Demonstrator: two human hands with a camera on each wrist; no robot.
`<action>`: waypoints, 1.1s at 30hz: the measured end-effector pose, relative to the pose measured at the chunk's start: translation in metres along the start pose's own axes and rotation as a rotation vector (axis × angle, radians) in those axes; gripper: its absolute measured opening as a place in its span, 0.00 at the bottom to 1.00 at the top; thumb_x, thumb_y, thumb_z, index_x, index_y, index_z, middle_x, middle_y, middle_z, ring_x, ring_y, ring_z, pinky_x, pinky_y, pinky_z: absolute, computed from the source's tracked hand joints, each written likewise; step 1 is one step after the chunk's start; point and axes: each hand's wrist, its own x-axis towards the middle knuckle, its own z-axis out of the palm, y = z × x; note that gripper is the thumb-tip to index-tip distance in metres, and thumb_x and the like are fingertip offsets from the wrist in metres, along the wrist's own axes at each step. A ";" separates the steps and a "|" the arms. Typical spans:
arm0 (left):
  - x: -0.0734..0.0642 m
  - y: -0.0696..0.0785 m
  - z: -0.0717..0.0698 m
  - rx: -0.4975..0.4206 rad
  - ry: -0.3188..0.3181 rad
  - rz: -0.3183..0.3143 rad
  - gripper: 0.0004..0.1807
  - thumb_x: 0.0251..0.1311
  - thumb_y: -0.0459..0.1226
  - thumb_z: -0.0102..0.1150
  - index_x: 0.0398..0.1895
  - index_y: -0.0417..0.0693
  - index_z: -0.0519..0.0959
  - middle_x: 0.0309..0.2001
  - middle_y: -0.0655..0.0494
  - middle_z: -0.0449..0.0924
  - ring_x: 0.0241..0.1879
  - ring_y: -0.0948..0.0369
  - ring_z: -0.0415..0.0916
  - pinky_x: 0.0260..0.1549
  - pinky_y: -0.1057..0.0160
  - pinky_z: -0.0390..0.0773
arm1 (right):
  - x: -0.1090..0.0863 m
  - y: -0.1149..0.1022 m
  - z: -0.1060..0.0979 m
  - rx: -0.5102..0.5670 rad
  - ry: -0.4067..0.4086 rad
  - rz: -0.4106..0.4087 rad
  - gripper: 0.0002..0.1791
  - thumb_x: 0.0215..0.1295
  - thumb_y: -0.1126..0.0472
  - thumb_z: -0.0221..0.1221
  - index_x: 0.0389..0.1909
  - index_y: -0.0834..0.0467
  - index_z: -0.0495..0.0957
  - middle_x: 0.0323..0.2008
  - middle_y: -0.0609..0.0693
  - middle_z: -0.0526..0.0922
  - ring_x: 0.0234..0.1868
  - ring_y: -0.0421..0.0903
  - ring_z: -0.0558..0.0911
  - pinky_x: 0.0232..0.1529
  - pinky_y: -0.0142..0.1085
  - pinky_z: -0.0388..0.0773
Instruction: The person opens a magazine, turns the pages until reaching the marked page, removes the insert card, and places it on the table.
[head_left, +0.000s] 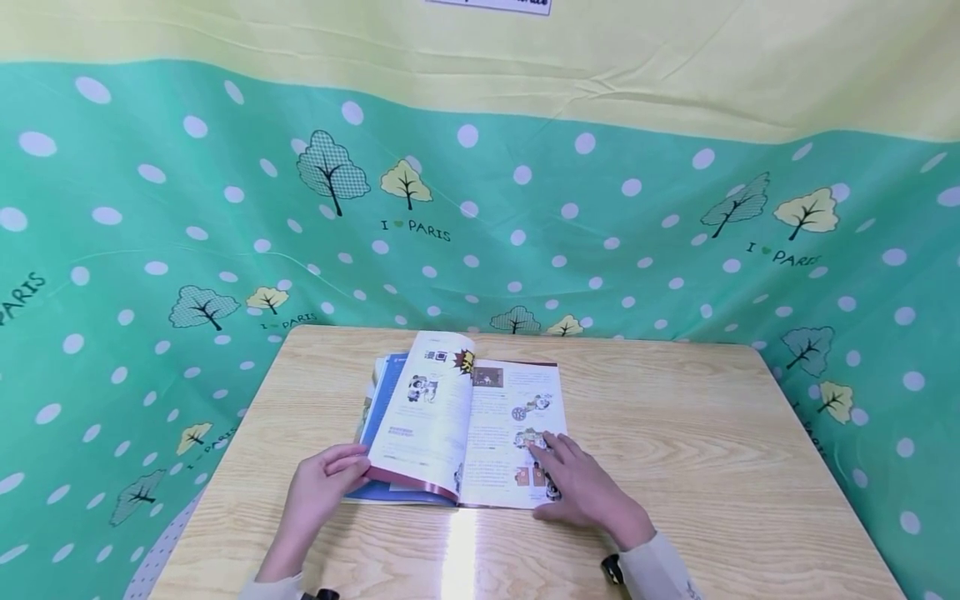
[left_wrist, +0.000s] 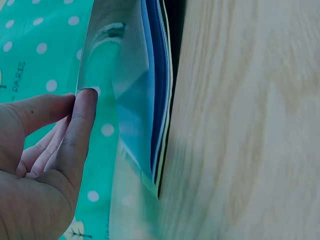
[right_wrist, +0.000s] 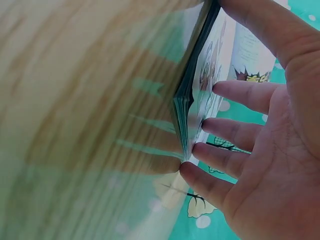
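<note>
An illustrated magazine [head_left: 495,467] lies spread on the table, its right-hand page covered in text and small cartoon pictures. My left hand [head_left: 324,487] pinches the outer lower edge of a left page [head_left: 420,417] between thumb and fingers, and that page is lifted in a curve. Beneath it show blue pages [head_left: 385,392]. In the left wrist view the thumb and index finger of the left hand [left_wrist: 55,145] meet at the page's edge. My right hand [head_left: 585,483] rests on the lower right page with fingers spread. The right wrist view shows its fingertips [right_wrist: 220,89] touching the page.
The magazine rests on a light wooden table [head_left: 675,417] with rounded far corners. A green polka-dot cloth [head_left: 525,225] with printed trees hangs behind and at both sides. Bright light reflects off the tabletop in front of the magazine.
</note>
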 end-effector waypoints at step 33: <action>0.005 -0.013 -0.015 0.146 0.046 -0.032 0.22 0.63 0.35 0.66 0.57 0.31 0.77 0.43 0.42 0.86 0.40 0.54 0.86 0.41 0.66 0.87 | -0.008 0.009 -0.009 0.122 0.024 -0.021 0.36 0.68 0.44 0.62 0.71 0.58 0.69 0.73 0.61 0.63 0.72 0.63 0.62 0.70 0.60 0.63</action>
